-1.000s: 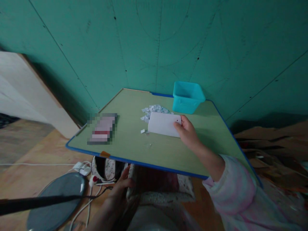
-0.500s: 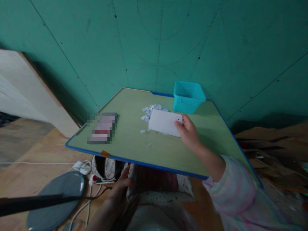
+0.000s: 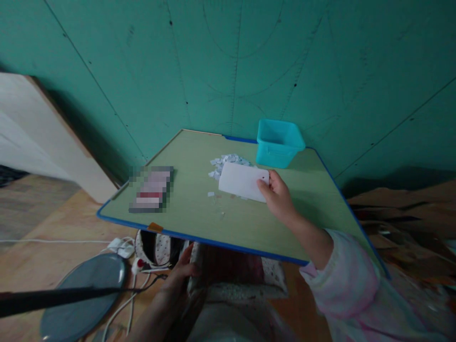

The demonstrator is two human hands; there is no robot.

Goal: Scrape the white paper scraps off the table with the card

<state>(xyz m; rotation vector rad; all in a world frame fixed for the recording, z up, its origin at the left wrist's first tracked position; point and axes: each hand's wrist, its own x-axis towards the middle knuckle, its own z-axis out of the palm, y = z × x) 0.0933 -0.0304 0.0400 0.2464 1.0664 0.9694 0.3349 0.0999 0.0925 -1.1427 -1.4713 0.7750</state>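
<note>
My right hand [image 3: 279, 195] grips the right end of a white flat card-like scraper [image 3: 242, 181], its long edge resting on the green table [image 3: 199, 213]. Just behind and left of the card lies a pile of small white paper scraps [image 3: 225, 164], with a few stray bits in front. A turquoise plastic bin [image 3: 278, 143] stands at the table's far right corner, close behind the card. My left hand [image 3: 178, 280] is below the table's front edge, fingers curled against the cloth on my lap; whether it holds anything is unclear.
A blurred dark rectangular object [image 3: 151, 188] lies on the table's left part. On the floor at left are a grey round base [image 3: 83, 297] with a black pole, white cables and a plug [image 3: 123, 247]. Green wall panels stand behind; brown cardboard lies at right.
My right hand has nudged the white card slightly back toward the scrap pile. My left hand has stayed in place.
</note>
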